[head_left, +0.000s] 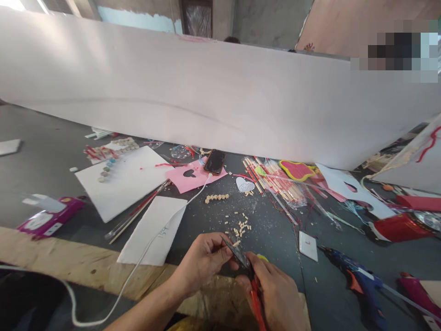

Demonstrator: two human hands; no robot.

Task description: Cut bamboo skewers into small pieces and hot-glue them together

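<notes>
Near the front edge of the dark table, my right hand [274,287] is wrapped round a cutting tool [257,301] with red handles and dark metal jaws. My left hand [206,259] is closed at the jaws' tip, its fingers pinched beside a small pale wooden piece [236,243]. Whether the fingers or the jaws hold that piece is hard to tell. Just beyond the hands lie several short cut wooden bits [243,226]. Farther back sits a row of joined wooden bits [217,198].
A phone [214,162] on pink paper [182,177] has a white cable running to the left front. Bundled sticks [275,179] lie at centre right, a blue glue gun [358,276] at right. A tall white board [172,92] stands across the back.
</notes>
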